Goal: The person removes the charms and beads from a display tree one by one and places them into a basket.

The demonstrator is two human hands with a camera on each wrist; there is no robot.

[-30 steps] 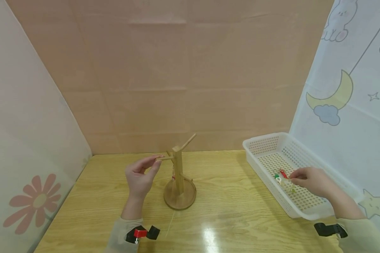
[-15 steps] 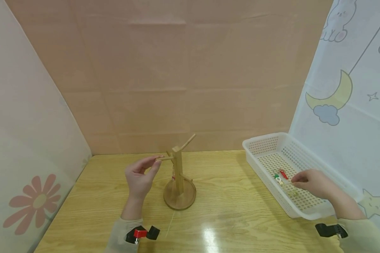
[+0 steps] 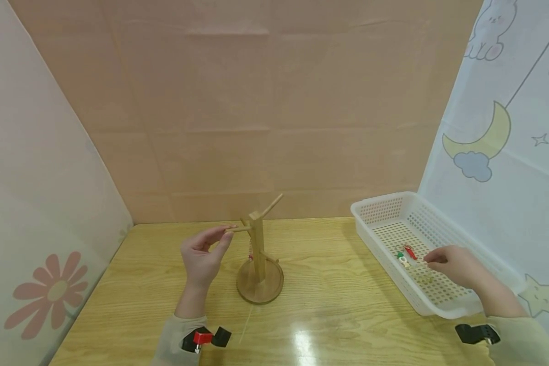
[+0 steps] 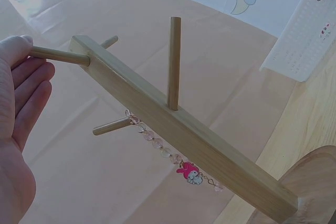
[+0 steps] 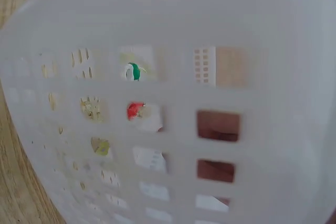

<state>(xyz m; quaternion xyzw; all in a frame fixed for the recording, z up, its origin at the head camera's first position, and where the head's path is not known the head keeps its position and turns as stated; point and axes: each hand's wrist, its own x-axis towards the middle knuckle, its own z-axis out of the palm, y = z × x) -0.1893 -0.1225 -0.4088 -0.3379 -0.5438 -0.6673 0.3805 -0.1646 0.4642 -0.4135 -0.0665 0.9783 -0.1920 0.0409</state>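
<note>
In the head view, my left hand (image 3: 203, 255) pinches the end of a peg (image 4: 60, 55) on a wooden stand (image 3: 258, 249) with a round base. A bracelet of clear pink beads (image 4: 157, 144) hangs from another peg, with a pink-hooded character charm (image 4: 189, 173) on it. My right hand (image 3: 455, 265) is inside a white plastic basket (image 3: 379, 262), thumb and fingertips together. A small yellowish trinket (image 3: 424, 277), blurred, hangs just below these fingertips and seems pinched by them. The basket wall hides most of this hand in the right wrist view.
Near the right fingers, a red charm (image 3: 409, 252), a green piece (image 3: 400, 254) and a white ring (image 3: 402, 260) lie in the basket. The wooden table (image 3: 329, 284) carries stand and basket. Patterned cloth (image 3: 498, 168) borders the right side; a brown backdrop (image 3: 274, 127) stands behind.
My right hand has shifted slightly right within the basket, away from the red charm, and the yellowish trinket under it now looks blurred. The left hand and the stand have stayed put.
</note>
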